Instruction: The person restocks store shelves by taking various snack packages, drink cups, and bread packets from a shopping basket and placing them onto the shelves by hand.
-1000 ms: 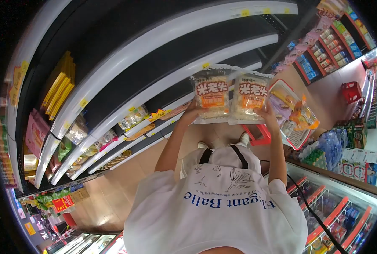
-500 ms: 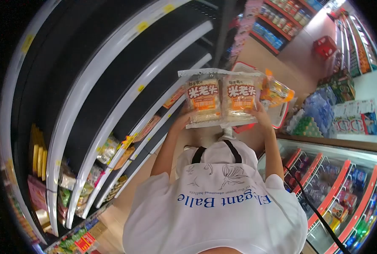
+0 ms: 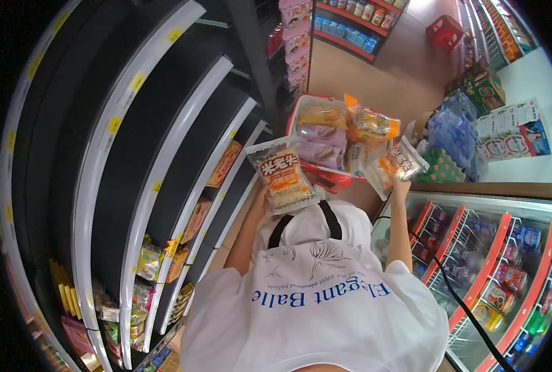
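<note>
My left hand [image 3: 261, 197] grips a clear bag of rice crackers [image 3: 282, 175] with orange and white lettering, held upright near the left shelves; most of its fingers are behind the bag. A matching bag of rice crackers [image 3: 395, 164] is tilted in my right hand [image 3: 400, 188], whose fingers close on its lower edge. Between and beyond the two bags a red and white shopping basket [image 3: 295, 116] stands on the floor. Purple snack packs [image 3: 319, 149] and an orange snack bag [image 3: 373, 126] lie in it. The right-hand bag overlaps the basket's right side.
Dark shelving with white front rails [image 3: 183, 133] curves along my left, with some snack packs low down. On my right is a drinks cooler [image 3: 493, 266] under a white counter [image 3: 530, 80] holding plastic bags [image 3: 452, 133]. Farther off, a red basket [image 3: 444, 32] sits on the floor.
The two bags, side by side before, are now apart: the left one lower and tilted, the right one moved right. The basket and its contents show much more. The view has shifted.
</note>
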`<control>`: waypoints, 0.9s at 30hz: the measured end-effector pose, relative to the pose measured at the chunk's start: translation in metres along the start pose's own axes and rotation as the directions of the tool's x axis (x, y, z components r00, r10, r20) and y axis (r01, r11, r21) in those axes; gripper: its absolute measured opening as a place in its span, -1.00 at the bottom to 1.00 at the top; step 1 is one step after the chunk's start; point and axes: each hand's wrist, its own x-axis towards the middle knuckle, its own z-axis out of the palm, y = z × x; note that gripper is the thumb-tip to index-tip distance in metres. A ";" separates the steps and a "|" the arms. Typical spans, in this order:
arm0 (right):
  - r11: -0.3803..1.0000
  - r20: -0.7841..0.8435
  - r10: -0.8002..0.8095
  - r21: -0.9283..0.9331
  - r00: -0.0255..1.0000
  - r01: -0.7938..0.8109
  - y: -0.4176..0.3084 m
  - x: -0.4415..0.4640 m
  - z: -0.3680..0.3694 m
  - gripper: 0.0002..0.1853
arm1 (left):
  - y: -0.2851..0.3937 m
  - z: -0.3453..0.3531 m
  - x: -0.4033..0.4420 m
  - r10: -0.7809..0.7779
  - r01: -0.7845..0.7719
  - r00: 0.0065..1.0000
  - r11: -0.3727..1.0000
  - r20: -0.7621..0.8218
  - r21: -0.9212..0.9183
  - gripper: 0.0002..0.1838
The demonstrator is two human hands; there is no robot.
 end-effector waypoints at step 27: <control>0.798 0.308 0.001 -0.573 0.951 0.185 0.005 0.046 0.067 0.06 | -0.014 0.015 -0.001 0.294 -0.274 0.956 0.902 0.008 -0.335 -0.35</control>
